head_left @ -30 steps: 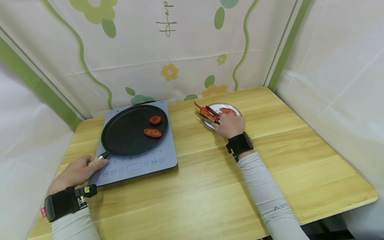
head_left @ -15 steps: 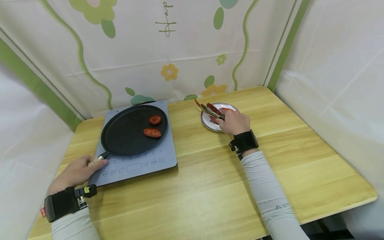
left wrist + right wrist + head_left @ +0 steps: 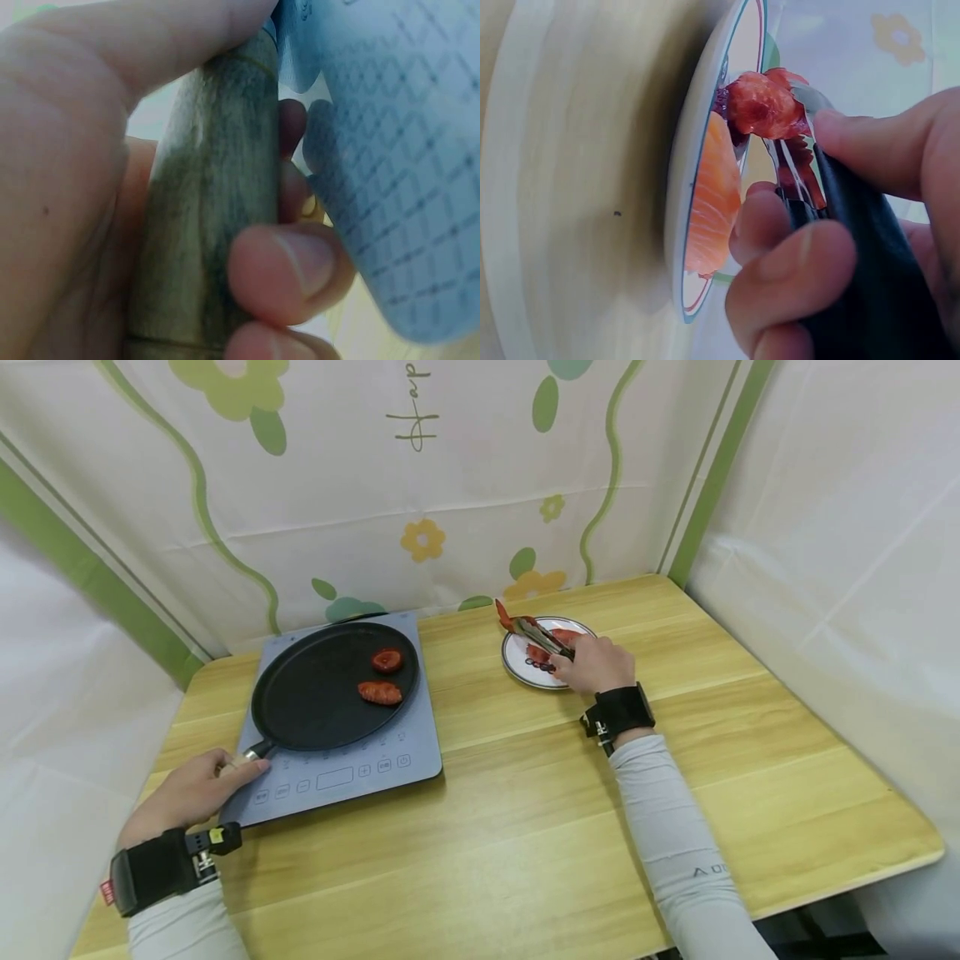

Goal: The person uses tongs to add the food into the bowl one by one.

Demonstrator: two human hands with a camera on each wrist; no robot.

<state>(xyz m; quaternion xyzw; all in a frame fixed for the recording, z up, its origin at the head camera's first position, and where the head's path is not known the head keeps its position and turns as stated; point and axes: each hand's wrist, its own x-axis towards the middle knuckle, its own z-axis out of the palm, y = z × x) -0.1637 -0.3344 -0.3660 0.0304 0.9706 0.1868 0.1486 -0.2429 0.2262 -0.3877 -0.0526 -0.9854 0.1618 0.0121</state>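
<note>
My left hand point(image 3: 191, 785) grips the wooden handle point(image 3: 210, 187) of a flat black frying pan point(image 3: 315, 693). Two reddish-brown pieces of food, one round point(image 3: 387, 660) and one sausage-like point(image 3: 380, 693), lie at the pan's right side. Over a small white plate point(image 3: 517, 672), my right hand point(image 3: 600, 667) holds dark-handled metal tongs point(image 3: 543, 637), thumb on one arm and fingers round the other. A pointed red piece of food point(image 3: 503, 615) shows at the tongs' tips. An orange salmon slice point(image 3: 712, 202) and a glossy red lump point(image 3: 761, 105) appear in the right wrist view.
Under the pan is a grey induction cooker point(image 3: 337, 777) with touch buttons along its front. The wooden table point(image 3: 487, 835) ends at a white curtain point(image 3: 480, 452) with printed flowers behind, and white sheets hang on both sides.
My right hand has drawn back to the right, and the tongs, spread wide one second ago, have come together. The red piece at their tips has shifted right. My left hand stays put.
</note>
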